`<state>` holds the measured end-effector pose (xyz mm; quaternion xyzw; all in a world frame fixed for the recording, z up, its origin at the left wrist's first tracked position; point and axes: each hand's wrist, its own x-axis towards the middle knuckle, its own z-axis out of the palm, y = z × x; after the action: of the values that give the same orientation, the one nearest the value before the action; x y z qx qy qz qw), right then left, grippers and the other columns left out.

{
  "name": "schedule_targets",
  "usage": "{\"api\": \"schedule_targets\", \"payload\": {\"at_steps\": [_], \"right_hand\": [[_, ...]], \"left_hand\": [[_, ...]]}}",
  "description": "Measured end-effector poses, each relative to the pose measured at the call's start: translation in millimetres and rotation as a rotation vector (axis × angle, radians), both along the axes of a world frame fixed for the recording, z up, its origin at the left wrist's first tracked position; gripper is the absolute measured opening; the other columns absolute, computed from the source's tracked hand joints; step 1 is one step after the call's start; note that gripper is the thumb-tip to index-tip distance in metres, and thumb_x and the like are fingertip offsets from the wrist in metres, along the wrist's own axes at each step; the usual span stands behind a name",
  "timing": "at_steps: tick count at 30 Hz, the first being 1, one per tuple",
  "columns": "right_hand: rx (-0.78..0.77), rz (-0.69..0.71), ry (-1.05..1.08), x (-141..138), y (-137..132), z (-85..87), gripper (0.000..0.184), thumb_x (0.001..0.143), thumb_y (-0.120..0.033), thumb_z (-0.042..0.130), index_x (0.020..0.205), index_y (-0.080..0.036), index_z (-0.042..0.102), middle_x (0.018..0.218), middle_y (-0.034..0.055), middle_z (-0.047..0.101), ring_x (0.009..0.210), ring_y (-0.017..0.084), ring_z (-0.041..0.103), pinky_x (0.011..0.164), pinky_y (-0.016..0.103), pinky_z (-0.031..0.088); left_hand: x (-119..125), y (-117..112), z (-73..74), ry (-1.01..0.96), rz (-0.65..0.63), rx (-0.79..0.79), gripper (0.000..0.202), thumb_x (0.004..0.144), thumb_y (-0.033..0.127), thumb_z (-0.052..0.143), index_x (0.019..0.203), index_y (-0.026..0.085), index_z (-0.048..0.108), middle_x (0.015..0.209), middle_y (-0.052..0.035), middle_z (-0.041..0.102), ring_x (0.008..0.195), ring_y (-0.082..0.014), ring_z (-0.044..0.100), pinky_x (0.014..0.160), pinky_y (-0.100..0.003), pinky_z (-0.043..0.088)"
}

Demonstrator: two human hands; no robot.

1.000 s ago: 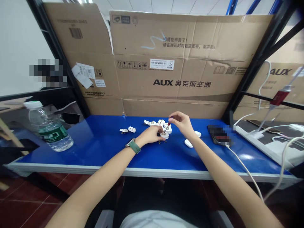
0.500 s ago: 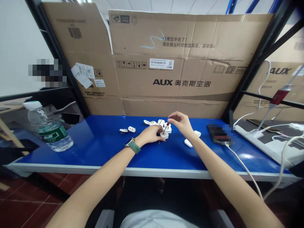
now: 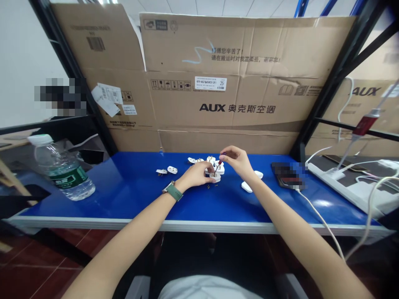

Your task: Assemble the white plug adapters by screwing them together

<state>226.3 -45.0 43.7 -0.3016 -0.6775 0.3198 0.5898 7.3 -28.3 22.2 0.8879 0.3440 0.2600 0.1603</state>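
My left hand (image 3: pixel 199 173), with a watch on its wrist, is closed on a white plug part (image 3: pixel 215 178) at the middle of the blue table. Between the fingers of my right hand (image 3: pixel 235 160) is a small screwdriver (image 3: pixel 220 162) with a dark red handle. Its shaft slants down to the plug part, where my left fingers partly hide the tip. Just behind lie several more white plug parts (image 3: pixel 211 160) with metal pins. Small brass-coloured bits (image 3: pixel 208 187) rest on the table in front of my left fingertips.
Two white plug pieces (image 3: pixel 167 170) lie to the left; white covers (image 3: pixel 247 187) sit by my right forearm. A water bottle (image 3: pixel 67 174) stands far left. At right are a phone (image 3: pixel 288 176) on a cable and a power strip (image 3: pixel 346 187). Cardboard (image 3: pixel 237 133) closes the back.
The view has shifted very slightly. Both hands keep their places, with the screwdriver still at the plug part.
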Motion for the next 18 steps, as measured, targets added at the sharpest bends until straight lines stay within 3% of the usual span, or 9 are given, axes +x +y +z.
{"api": "schedule_targets", "payload": {"at_steps": [6, 18], "right_hand": [[-0.009, -0.016, -0.011, 0.7, -0.2, 0.1, 0.028, 0.077, -0.045, 0.085, 0.088, -0.023, 0.072, 0.075, 0.0025, 0.075, 0.071, 0.023, 0.074, 0.070, 0.036, 0.060], [-0.004, -0.020, -0.010, 0.6, -0.7, 0.9, 0.028, 0.078, -0.045, 0.085, 0.090, -0.022, 0.073, 0.077, 0.0034, 0.075, 0.071, 0.023, 0.074, 0.070, 0.036, 0.060]], "left_hand": [[0.6, 0.8, -1.3, -0.025, 0.001, 0.004, 0.034, 0.072, 0.037, 0.089, 0.090, 0.019, 0.067, 0.094, -0.0023, 0.072, 0.075, -0.0175, 0.064, 0.066, -0.027, 0.045], [-0.1, 1.9, -2.4, -0.041, -0.077, 0.022, 0.024, 0.077, 0.036, 0.086, 0.091, 0.020, 0.076, 0.100, -0.0045, 0.075, 0.077, -0.0166, 0.064, 0.073, -0.028, 0.049]]}}
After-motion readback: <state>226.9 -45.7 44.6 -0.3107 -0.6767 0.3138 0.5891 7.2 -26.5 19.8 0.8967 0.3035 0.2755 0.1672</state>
